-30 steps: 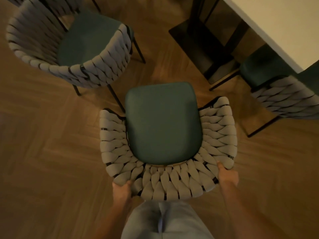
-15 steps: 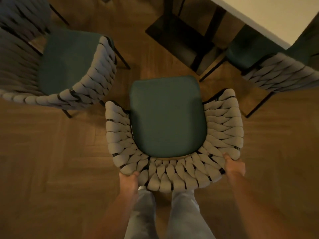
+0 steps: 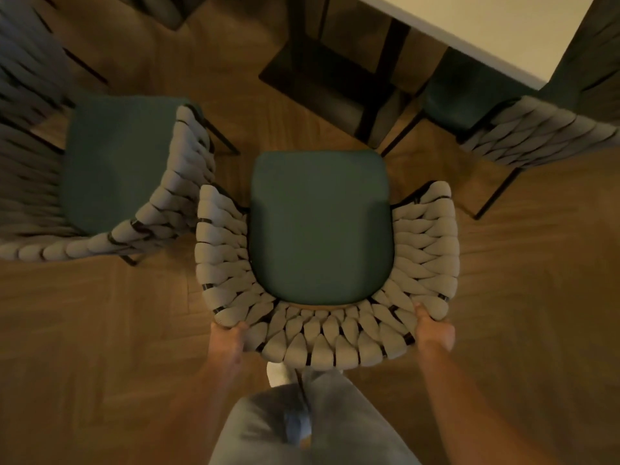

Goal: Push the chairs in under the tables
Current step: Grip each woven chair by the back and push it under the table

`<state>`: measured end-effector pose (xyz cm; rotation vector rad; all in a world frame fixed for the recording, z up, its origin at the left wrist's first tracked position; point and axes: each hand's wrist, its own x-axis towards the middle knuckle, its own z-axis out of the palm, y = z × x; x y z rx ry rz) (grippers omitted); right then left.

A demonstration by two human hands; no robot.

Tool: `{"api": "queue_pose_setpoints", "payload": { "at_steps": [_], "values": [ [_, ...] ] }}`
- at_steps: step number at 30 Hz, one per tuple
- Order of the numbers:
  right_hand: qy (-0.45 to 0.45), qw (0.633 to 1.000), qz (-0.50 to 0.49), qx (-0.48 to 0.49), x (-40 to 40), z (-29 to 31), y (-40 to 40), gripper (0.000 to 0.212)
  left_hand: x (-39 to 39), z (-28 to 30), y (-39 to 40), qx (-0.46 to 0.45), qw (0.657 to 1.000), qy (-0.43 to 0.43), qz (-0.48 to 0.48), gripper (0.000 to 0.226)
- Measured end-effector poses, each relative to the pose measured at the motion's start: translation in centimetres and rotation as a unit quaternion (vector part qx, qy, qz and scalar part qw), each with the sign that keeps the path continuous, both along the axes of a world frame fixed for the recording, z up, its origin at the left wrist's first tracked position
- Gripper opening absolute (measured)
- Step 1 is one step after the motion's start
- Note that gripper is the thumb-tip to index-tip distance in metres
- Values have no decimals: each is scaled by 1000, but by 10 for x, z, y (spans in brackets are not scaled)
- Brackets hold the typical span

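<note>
Wooden herringbone flooring fills the dim room, and on it, in the middle of the head view, stands the chair with a dark green padded seat and a curved back of thick grey woven straps. Its seat front points toward the black table base; the whole chair is still out on the open floor, short of the white tabletop at the upper right. The left hand grips the left rear curve of the woven back, fingers curled around the lower edge. The right hand clamps the right rear curve, thumb lying over the straps. Grey trouser legs stand directly behind the chair back, between the two forearms.

Just beside the held chair on its left, a second chair of the same green seat and grey weave sits angled, its armrest nearly touching. At the upper right, a third matching chair has its seat partly tucked under the tabletop.
</note>
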<state>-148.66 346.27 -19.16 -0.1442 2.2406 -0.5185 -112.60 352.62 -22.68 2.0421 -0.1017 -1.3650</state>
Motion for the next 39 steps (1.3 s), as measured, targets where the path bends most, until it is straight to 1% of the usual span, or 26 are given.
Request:
{"api": "queue_pose_setpoints", "payload": {
  "at_steps": [2,4,8,14,18,21,22,23,24,25,26,28,30,31,32,33,34,35,36,37,38,39],
  "values": [
    [-7,1000,-21,-2,12,3,-5,60,10,4,-14,-12,1000,-15,-25,30],
    [-16,999,-39,-1,23,2,-4,58,24,4,-24,-13,999,-21,-47,31],
    [-20,997,-69,-19,49,1,-8,53,56,2,-47,-6,997,-18,-79,34],
    [-12,996,-88,-17,89,-4,-11,52,104,-8,-75,-8,993,-12,-117,31],
    [-22,996,-86,-26,116,-6,-14,53,136,-15,-102,-12,990,-8,-139,30],
    [-5,998,-59,-21,128,-9,-15,62,156,-29,-112,0,986,-10,-164,29],
    [1,999,-44,-12,131,-10,-14,66,169,-51,-110,7,984,-16,-177,36],
    [7,1000,-28,-2,134,-8,-14,70,178,-63,-109,17,979,-23,-204,52],
    [13,1000,-10,8,137,-6,-12,73,179,-59,-110,37,972,-50,-228,71],
    [19,1000,12,15,140,-3,-9,74,171,-39,-113,45,961,-75,-263,85],
    [26,999,35,21,144,1,-5,74,164,-22,-114,52,953,-102,-279,88],
    [47,995,85,9,152,6,7,77,144,14,-115,40,942,-153,-296,87],
    [70,986,151,-9,161,10,19,88,139,26,-110,5,922,-186,-338,106],
    [80,978,191,-7,165,13,24,91,139,30,-105,2,902,-209,-379,113],
    [90,969,232,-1,170,16,29,93,138,31,-100,0,873,-243,-424,115],
    [107,954,279,6,175,18,33,91,137,32,-94,-19,837,-280,-470,114],
    [136,932,335,12,178,17,38,88,135,35,-89,-47,797,-305,-520,109],
    [176,901,396,14,182,16,41,83,132,37,-86,-83,747,-321,-576,104],
    [214,862,459,11,183,12,44,80,132,35,-84,-107,682,-331,-644,100],
    [240,818,522,9,183,8,45,81,131,33,-83,-112,608,-332,-713,101],
    [248,775,581,15,182,4,44,87,132,30,-84,-97,538,-324,-772,103],
    [234,740,631,23,181,-1,42,95,133,27,-85,-80,480,-321,-812,101]
  ]
}}
